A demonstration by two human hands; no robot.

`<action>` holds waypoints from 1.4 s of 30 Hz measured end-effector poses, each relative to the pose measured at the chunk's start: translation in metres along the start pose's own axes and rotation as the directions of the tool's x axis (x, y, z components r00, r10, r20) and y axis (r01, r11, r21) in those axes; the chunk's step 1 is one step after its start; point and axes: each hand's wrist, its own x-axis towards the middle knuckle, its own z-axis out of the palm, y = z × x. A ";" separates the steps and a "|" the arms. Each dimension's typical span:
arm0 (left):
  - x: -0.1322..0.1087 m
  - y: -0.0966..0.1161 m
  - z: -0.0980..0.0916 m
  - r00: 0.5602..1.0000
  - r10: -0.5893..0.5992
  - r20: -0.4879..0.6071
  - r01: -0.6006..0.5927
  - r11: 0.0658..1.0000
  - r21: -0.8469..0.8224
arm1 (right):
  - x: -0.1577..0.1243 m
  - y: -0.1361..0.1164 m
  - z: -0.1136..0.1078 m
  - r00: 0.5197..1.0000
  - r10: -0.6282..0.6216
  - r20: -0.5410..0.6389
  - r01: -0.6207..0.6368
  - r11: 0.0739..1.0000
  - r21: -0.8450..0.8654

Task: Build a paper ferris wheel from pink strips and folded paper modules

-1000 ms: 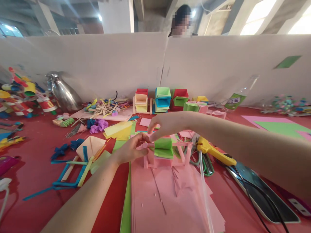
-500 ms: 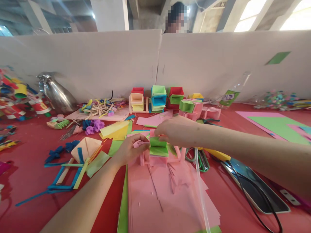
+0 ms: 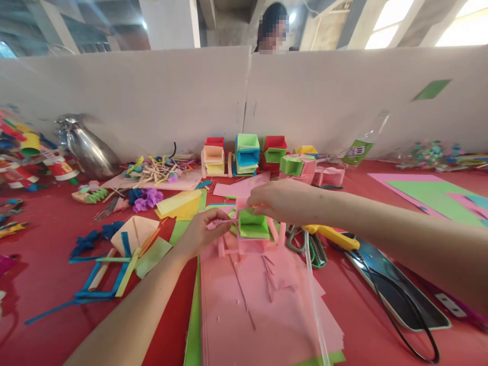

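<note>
A small pink paper frame (image 3: 253, 246) with a green folded paper box (image 3: 253, 226) in it stands on a stack of pink paper sheets (image 3: 263, 310). My left hand (image 3: 202, 234) pinches a thin pink strip at the frame's left end. My right hand (image 3: 284, 201) reaches over from the right, its fingers closed on the top of the green box and the frame.
Finished coloured paper boxes (image 3: 247, 152) line the white partition (image 3: 152, 96). A steel kettle (image 3: 86, 147) and craft scraps lie left, a blue-and-green paper frame (image 3: 110, 274) front left. Green scissors (image 3: 312, 249), a yellow glue gun (image 3: 331, 236) and a tablet with cable (image 3: 396, 295) lie right. Another person sits behind the partition.
The frame with the green box has been lifted slightly and tilted; my right hand shifted right along its top, while my left hand keeps its pinch on the left end.
</note>
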 end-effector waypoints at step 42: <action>-0.001 0.006 0.001 0.963 0.257 -0.083 -0.242 0.958 0.155 | 0.010 -0.024 -0.018 0.993 0.026 -0.116 -0.040 0.992 -0.119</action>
